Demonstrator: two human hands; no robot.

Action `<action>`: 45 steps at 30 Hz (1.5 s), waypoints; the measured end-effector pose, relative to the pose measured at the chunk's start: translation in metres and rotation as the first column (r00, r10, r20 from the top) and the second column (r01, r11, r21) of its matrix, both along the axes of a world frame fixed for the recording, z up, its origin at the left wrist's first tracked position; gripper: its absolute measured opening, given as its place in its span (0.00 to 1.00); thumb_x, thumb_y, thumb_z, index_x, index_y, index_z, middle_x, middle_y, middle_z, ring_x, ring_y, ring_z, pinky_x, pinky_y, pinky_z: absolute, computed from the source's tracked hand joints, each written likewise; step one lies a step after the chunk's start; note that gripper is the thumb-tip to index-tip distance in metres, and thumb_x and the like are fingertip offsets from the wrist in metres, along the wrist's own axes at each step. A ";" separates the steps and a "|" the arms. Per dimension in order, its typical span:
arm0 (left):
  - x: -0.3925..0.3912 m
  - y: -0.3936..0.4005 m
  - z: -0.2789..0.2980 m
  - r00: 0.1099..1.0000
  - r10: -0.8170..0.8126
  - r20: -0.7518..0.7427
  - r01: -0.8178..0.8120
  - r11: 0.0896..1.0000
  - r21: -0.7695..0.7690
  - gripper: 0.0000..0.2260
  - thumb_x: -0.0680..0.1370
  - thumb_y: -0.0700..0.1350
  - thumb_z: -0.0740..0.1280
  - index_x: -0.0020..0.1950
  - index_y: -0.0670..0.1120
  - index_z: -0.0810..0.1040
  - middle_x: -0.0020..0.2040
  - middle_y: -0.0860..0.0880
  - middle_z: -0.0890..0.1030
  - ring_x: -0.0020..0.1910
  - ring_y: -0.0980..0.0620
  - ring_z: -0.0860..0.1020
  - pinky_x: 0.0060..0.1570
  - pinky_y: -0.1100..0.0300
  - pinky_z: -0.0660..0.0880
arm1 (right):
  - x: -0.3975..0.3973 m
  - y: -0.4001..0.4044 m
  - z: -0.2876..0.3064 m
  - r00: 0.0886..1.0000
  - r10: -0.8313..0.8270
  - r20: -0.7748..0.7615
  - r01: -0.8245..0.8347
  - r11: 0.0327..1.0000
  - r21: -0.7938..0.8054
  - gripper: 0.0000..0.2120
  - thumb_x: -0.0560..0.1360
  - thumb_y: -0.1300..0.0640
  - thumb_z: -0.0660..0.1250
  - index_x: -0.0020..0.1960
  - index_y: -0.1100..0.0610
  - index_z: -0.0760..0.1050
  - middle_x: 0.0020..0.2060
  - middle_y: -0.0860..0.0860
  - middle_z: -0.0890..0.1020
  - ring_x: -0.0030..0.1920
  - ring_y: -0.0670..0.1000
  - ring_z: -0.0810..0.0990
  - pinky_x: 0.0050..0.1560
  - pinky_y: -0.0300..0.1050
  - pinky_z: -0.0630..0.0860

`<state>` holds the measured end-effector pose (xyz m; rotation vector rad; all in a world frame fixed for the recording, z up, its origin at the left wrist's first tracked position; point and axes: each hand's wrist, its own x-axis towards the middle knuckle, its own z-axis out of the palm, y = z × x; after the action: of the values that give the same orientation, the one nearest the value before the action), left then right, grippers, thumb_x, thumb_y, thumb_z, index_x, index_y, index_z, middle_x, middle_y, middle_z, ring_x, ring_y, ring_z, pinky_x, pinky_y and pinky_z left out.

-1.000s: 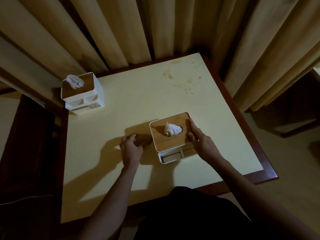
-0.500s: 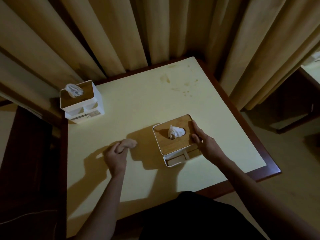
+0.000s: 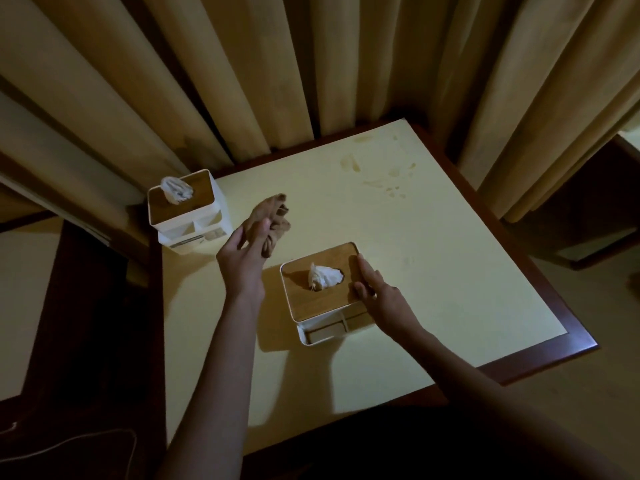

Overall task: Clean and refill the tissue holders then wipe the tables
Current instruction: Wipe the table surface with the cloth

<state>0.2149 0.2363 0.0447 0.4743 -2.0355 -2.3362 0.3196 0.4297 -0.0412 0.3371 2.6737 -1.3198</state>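
Observation:
A white tissue holder [image 3: 304,296] with a wooden lid and a tissue poking out stands near the middle of the cream table [image 3: 433,271]. My right hand [image 3: 377,296] grips its right side, the index finger lying along the lid's edge. My left hand [image 3: 242,261] is raised above the table to the left of the holder and holds a crumpled brown cloth [image 3: 272,220]. A second white tissue holder [image 3: 188,211] with a wooden lid and a tissue stands at the table's far left corner.
Beige curtains [image 3: 277,71] hang close behind the table. Brownish stains [image 3: 377,171] mark the far part of the tabletop. A dark wooden frame rims the table. Dark furniture [image 3: 86,306] stands to the left, with a thin white cable [image 3: 69,445] on the floor.
My left hand picked the brown cloth up off the table and lifted it up and away, toward the far holder. My right hand stayed on the near holder.

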 end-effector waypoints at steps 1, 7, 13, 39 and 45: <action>-0.003 0.002 0.003 1.000 -0.012 0.000 0.012 1.000 -0.018 0.09 0.73 0.46 0.73 0.52 0.51 0.81 0.52 0.49 0.83 0.55 0.52 0.81 0.54 0.56 0.78 | -0.001 -0.004 0.000 1.000 0.010 -0.002 -0.010 1.000 0.001 0.27 0.82 0.49 0.56 0.77 0.42 0.49 0.72 0.54 0.68 0.65 0.61 0.74 0.62 0.52 0.72; -0.022 0.032 0.014 0.994 -0.103 0.025 0.106 0.986 -0.133 0.05 0.73 0.47 0.73 0.48 0.53 0.82 0.48 0.51 0.84 0.53 0.53 0.81 0.54 0.56 0.78 | -0.008 -0.006 -0.002 0.992 0.125 0.020 -0.122 0.986 -0.110 0.29 0.81 0.43 0.54 0.76 0.39 0.43 0.77 0.53 0.58 0.73 0.61 0.62 0.70 0.54 0.64; -0.046 0.101 0.018 0.981 -0.178 0.076 0.191 0.958 -0.216 0.09 0.76 0.39 0.70 0.55 0.38 0.80 0.31 0.49 0.74 0.25 0.60 0.70 0.29 0.66 0.69 | -0.023 0.065 -0.003 0.996 0.063 0.068 -0.050 0.983 -0.179 0.26 0.81 0.43 0.53 0.77 0.41 0.50 0.77 0.52 0.56 0.76 0.56 0.53 0.73 0.47 0.54; -0.113 0.266 -0.163 0.952 -0.189 0.242 0.265 0.107 -0.958 0.19 0.82 0.47 0.57 0.72 0.44 0.69 0.77 0.41 0.57 0.76 0.40 0.54 0.71 0.45 0.53 | -0.111 0.314 -0.087 0.997 0.062 0.055 -0.080 0.900 0.428 0.31 0.80 0.41 0.42 0.78 0.55 0.44 0.77 0.50 0.44 0.77 0.50 0.41 0.73 0.50 0.44; -0.101 0.275 -0.176 0.931 -0.350 0.101 0.125 0.047 -0.991 0.24 0.82 0.51 0.47 0.71 0.42 0.70 0.75 0.40 0.63 0.73 0.41 0.64 0.71 0.49 0.58 | -0.113 0.312 -0.089 0.998 0.039 0.048 -0.056 0.904 0.423 0.31 0.81 0.42 0.43 0.79 0.55 0.45 0.78 0.51 0.46 0.77 0.52 0.43 0.72 0.50 0.45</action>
<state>0.1136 0.5116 -0.1310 -0.1954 -3.0454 -0.3494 0.2066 0.7419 -0.1305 0.3347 2.8963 -0.6945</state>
